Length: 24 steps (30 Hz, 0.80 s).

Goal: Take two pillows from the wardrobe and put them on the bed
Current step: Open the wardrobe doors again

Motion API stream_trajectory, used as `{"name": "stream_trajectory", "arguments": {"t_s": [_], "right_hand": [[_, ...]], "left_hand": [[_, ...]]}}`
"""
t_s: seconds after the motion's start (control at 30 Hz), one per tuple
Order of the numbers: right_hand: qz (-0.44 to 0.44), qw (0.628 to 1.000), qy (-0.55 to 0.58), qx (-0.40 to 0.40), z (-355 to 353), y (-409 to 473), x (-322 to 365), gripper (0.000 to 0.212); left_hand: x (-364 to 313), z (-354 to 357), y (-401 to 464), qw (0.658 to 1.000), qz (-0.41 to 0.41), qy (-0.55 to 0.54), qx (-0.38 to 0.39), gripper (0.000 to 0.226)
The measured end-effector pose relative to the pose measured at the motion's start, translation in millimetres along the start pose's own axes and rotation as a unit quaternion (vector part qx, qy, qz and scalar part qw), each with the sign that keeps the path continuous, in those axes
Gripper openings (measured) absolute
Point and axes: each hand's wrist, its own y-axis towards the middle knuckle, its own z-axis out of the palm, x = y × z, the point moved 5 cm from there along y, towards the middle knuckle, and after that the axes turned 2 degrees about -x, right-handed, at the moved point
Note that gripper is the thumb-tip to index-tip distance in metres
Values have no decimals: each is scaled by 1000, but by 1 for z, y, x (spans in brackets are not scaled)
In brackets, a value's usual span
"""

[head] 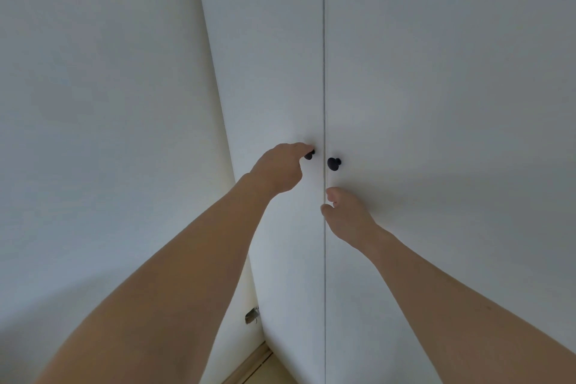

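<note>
A white wardrobe fills the view, its two doors closed and meeting at a thin vertical seam. The left door (274,72) and the right door (436,87) each carry a small black knob. My left hand (280,168) has its fingers closed on the left knob (309,154), mostly covering it. My right hand (349,215) hovers just below the right knob (334,163), fingers apart and holding nothing. No pillows and no bed are in view.
A plain white wall (93,103) stands to the left of the wardrobe. A wooden skirting strip (249,366) and a bit of pale floor show at the bottom. A small damaged patch (252,315) marks the wall low down.
</note>
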Motion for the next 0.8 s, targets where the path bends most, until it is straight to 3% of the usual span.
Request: {"name": "stream_trajectory", "arguments": {"t_s": [0.13,0.27,0.33,0.4,0.57,0.8], "right_hand": [[2,999,26,-37,3,-1,4,18],[-18,997,34,-64,6,-5,16,23],[-26,997,12,-66,10,-6,23,36],[-27,998,16,-56,19,-9,32,42],[-96,995,-13,-31,46,-11,64,13],[-171,981,-95,-7,67,-10,104,21]], "left_hand": [[7,-5,-1,998,-59,-20,-13,58],[10,-12,-18,996,-50,-29,-61,42],[12,-21,-27,995,-42,-7,-95,30],[17,-32,-35,990,-44,40,-128,37],[34,-59,-54,968,-63,197,-144,72],[62,-91,-73,951,-72,242,-181,61]]}}
